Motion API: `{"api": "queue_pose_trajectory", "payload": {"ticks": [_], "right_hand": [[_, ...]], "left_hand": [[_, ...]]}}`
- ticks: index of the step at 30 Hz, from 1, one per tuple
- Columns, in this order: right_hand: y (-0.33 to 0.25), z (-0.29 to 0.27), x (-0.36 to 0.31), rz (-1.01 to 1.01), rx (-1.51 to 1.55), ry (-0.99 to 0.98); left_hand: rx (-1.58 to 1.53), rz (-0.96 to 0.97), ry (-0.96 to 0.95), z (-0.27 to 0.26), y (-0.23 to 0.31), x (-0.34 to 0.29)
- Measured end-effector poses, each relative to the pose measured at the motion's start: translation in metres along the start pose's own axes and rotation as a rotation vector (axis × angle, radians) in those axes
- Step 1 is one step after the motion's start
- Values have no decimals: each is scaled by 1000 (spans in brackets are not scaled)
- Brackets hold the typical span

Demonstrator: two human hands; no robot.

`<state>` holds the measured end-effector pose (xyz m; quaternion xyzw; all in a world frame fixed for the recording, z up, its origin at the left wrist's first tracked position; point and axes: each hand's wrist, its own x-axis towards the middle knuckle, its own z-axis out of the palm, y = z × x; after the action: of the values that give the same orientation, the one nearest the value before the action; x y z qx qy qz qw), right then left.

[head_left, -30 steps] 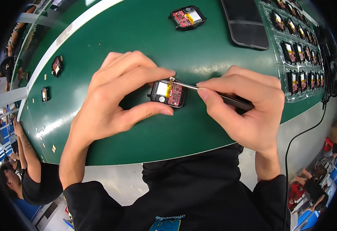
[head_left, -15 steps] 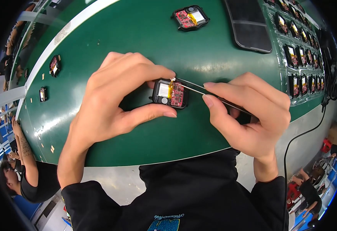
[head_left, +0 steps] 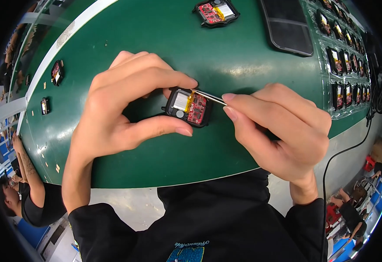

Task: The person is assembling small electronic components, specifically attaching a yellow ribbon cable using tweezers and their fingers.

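Note:
My left hand [head_left: 125, 105] grips a small black device housing [head_left: 188, 107] by its upper and lower edges, thumb below and index finger above. Inside the housing lie a silver battery, a strip of yellow tape, a round grey disc and a red circuit board [head_left: 198, 109]. Pinched between the thumb and fingers of my right hand [head_left: 282, 126] is a pair of metal tweezers [head_left: 209, 97]. The tweezers' tips are together at the housing's upper edge, by the end of the yellow tape; whether something tiny is between them I cannot make out.
Another open housing [head_left: 216, 12] lies at the far middle of the green table [head_left: 156, 170]. Beside it is a black phone-like slab [head_left: 287, 28]. Clear trays [head_left: 340, 78] of similar housings fill the right side. Two small units [head_left: 57, 73] lie at left. A co-worker [head_left: 38, 198] sits at far left.
The tweezers' tips, spread apart before, have closed together. The white connector that showed at the housing's top edge is no longer visible. The housing has shifted slightly left and tilted.

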<state>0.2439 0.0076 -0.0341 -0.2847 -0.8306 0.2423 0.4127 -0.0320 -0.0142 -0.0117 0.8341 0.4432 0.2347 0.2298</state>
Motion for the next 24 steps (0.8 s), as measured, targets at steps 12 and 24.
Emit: {"api": "queue_pose_trajectory", "payload": {"ticks": [12,24], "right_hand": [[-2,-13,5,149,122,-154],[-4,-12,6,166,136,-177]], "left_hand": [[-88,76,-111,-8,-8,1],[-29,113,-113,-6,-2,4]]}}
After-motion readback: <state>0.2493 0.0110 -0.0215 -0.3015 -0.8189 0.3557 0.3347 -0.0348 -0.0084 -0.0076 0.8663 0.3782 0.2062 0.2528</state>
